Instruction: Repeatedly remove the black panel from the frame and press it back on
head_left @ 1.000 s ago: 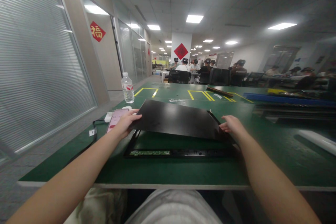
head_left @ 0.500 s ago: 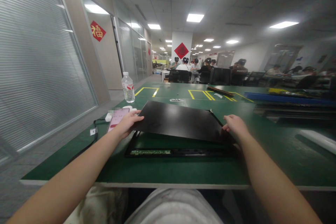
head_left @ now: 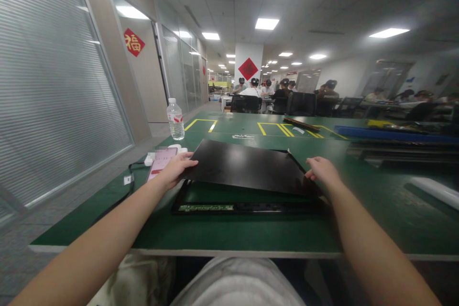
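Note:
A thin, dark, glossy panel [head_left: 247, 165] is tilted above a black rectangular frame [head_left: 276, 208] that lies on the green table. My left hand [head_left: 178, 167] pinches the panel's left edge, thumb on top. At the opposite edge, my right hand [head_left: 321, 172] has its fingers curled on the panel's right corner. The frame's near side shows beneath the panel, with a green circuit board strip [head_left: 206, 208] along it. Part of the frame's far right corner sticks out behind the panel; the rest of its far side is hidden.
Left of the panel lie a phone [head_left: 162, 160], white plugs and a black cable [head_left: 129, 191]. A water bottle [head_left: 175, 119] stands behind them. Dark strips, a blue bar [head_left: 387, 134] and a white roll [head_left: 435, 191] lie at the right. Several people sit at farther tables.
The panel and both hands are almost still. The panel appears very slightly lower, with both hands keeping the same hold on its edges.

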A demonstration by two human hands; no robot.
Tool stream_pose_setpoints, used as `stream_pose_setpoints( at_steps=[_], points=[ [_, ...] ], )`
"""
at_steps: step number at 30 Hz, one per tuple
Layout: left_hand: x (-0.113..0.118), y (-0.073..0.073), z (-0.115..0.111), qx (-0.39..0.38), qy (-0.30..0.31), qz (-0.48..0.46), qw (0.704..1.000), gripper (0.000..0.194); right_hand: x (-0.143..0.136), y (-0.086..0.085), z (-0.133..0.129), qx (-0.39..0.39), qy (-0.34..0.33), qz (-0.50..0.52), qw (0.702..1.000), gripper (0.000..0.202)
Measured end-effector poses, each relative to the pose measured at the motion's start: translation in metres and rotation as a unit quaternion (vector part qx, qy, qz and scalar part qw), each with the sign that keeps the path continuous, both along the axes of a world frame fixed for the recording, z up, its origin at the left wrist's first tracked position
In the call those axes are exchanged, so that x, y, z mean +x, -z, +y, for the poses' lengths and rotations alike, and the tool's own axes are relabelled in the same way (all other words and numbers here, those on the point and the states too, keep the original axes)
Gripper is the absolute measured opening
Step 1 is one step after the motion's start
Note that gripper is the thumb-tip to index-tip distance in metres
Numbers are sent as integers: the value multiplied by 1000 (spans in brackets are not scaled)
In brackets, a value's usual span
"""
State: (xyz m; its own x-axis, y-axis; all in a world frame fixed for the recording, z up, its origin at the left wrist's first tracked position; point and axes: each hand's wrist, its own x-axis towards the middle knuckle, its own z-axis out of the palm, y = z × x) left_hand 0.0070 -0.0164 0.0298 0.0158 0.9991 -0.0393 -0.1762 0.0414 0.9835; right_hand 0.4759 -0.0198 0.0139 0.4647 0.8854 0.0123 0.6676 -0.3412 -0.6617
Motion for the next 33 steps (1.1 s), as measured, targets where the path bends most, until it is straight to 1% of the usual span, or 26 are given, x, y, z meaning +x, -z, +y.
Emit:
stream_pose_setpoints(
  at_steps=[7, 10, 19, 28, 33],
  points=[
    [4, -2, -3, -10, 7, 6, 1000, 33, -1, -3, -3, 1, 4, -26, 1000, 36],
    [4, -3, -4, -14, 1, 16, 1000, 33, -3, -4, -4, -3, 5, -40, 999, 36],
    [6, 1, -3, -29, -14, 72, 997, 36, -5, -4, -2, -41, 2, -99, 994, 39],
    [10, 1, -4, -50, -32, 116, 991, 37, -13, -9, -9, -34, 10, -140, 989, 34],
    [10, 3, -4, -43, -52, 152, 986, 37, -16, -11, -11, -32, 9, -160, 987, 31]
  ],
)
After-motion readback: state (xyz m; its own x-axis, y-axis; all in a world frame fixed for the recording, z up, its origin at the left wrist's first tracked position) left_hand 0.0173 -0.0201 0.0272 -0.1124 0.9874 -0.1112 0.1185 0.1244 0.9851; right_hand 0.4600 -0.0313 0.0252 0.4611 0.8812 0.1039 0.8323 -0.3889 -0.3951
